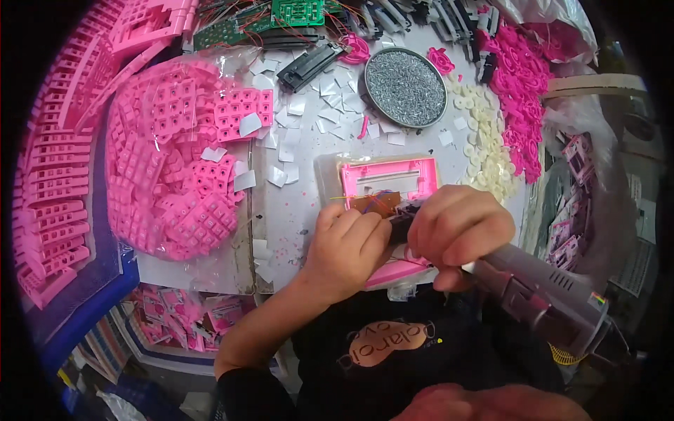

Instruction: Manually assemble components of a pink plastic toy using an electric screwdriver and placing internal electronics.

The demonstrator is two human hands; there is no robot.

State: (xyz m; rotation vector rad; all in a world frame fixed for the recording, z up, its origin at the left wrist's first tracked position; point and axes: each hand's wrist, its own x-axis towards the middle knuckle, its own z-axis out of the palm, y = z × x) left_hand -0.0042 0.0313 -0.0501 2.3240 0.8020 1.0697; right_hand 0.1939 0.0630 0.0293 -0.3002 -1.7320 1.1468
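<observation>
A pink plastic case (388,177) lies open on a white tray (326,175) in front of me, with a brown circuit board (374,203) and thin wires inside it. My left hand (347,247) presses down on the near part of the case and the board. My right hand (460,228) grips a grey electric screwdriver (544,295), its dark tip (401,223) meeting the case between my two hands. The near half of the case is hidden under my hands.
A round tin of small screws (405,87) sits behind the case. Pink rubber keypads (175,175) are heaped at left, pink plastic shells (53,196) stacked far left. White discs (488,151) and pink parts (519,91) lie at right. Green circuit boards (295,12) sit at the back.
</observation>
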